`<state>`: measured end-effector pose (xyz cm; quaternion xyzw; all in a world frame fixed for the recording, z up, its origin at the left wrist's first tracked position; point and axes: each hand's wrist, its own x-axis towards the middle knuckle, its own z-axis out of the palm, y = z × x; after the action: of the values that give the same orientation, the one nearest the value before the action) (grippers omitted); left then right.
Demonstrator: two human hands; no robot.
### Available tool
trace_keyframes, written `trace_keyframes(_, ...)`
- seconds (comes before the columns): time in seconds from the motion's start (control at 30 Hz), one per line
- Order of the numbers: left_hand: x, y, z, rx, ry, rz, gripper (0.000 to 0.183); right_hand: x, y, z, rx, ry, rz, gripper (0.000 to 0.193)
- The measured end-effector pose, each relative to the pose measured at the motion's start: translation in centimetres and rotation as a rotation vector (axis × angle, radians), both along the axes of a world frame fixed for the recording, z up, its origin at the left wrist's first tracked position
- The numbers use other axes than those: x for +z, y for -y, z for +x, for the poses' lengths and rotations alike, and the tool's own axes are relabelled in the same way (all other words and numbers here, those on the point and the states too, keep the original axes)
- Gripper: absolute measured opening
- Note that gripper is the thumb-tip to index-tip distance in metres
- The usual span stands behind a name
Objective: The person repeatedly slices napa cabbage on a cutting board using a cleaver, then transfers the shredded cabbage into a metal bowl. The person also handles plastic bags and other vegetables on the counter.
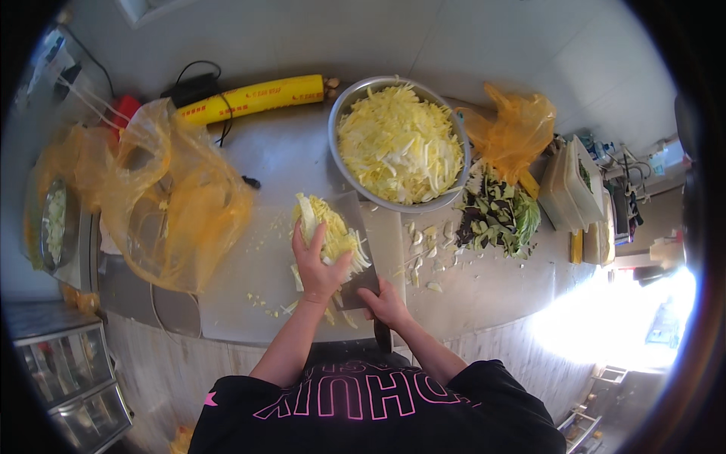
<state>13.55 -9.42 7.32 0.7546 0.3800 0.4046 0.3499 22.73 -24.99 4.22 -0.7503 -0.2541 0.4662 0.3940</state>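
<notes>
A heap of pale yellow shredded cabbage (pixel 336 240) lies on the white cutting board (pixel 234 303) in front of me. My left hand (pixel 319 271) grips this heap, fingers and thumb around it, and presses it against a cleaver (pixel 354 291). The wide grey blade stands along the heap's right side, partly under the shreds. My right hand (pixel 384 304) is closed around the cleaver near its handle, which points toward me. Just beyond the blade, a large metal bowl (pixel 338 163) is piled high with more shredded cabbage (pixel 401 144).
An orange plastic bag (pixel 212 219) spreads over the left side, beside a yellow roll (pixel 257 98) and black cable. Right of the bowl are another orange bag (pixel 522 129), dark and green leaf trimmings (pixel 491 212) and white containers (pixel 571 185). Cabbage scraps (pixel 427 246) dot the counter.
</notes>
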Motion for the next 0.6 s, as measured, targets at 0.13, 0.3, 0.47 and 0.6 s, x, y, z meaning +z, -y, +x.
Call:
trace_keyframes(0.13, 5.2, -3.4, 9.1, -0.151, 0.092, 0.123, 0.071, 9.0, -2.7, 5.9, -0.241, -0.075, 0.095, 0.032)
trace_keyframes(0.3, 5.8, -8.6, 20.9, -0.293, 0.267, 0.010, 0.066, 12.8, -7.4, 15.9, -0.251, 0.280, 0.193, 0.020)
trace_keyframes(0.47, 1.5, -11.5, 26.0, -0.226, -0.204, -0.006, 0.064, 13.0, -10.8, 20.5, -0.149, 0.875, -0.115, 0.025)
trace_keyframes(0.6, 2.1, -12.4, 24.4, -0.270, -0.410, 0.089, 0.066, 14.2, -8.5, 21.0, -0.242, 0.846, -0.281, 0.030)
